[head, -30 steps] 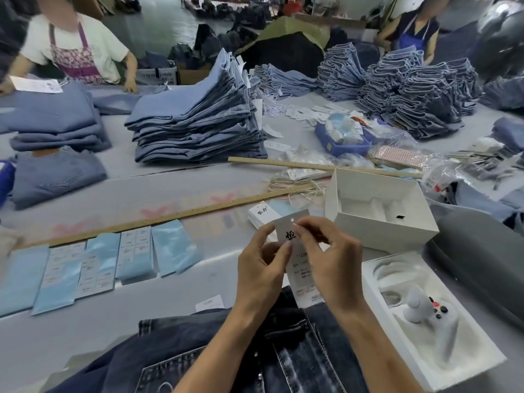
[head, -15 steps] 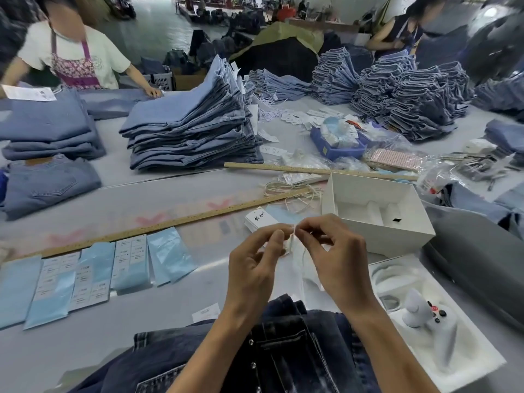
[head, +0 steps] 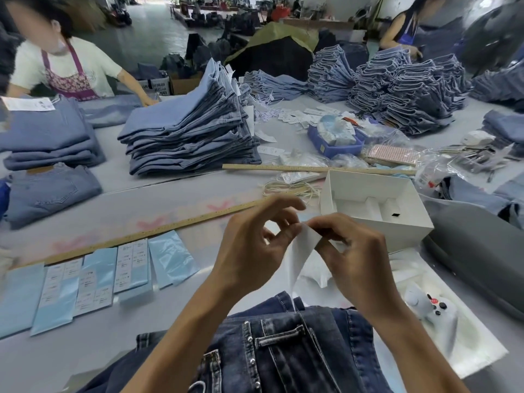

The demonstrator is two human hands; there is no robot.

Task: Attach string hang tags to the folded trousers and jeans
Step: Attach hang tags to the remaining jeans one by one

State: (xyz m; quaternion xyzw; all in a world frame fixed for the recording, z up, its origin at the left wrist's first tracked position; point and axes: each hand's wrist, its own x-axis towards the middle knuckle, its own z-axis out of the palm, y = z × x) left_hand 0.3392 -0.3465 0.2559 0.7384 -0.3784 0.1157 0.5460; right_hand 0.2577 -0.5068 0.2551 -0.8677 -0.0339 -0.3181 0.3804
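Dark blue folded jeans (head: 289, 347) lie at the table's near edge under my forearms. Above them, my right hand (head: 354, 259) pinches the top of a white hang tag (head: 302, 248), which hangs edge-on toward the jeans. My left hand (head: 255, 248) is right beside it, thumb and fingertips meeting at the tag's top corner; any string there is too fine to see. A loose bundle of pale strings (head: 286, 190) lies on the table beyond my hands.
An open white box (head: 377, 205) sits right of my hands, a white tray with a game controller (head: 433, 310) nearer. Blue bags and labels (head: 93, 282) lie left, along a wooden ruler (head: 158, 229). Tall stacks of light jeans (head: 192, 131) and two people stand behind.
The tag has turned from face-on to edge-on. Both hands have stayed together at its top, fingers working there. The view has shifted slightly downward.
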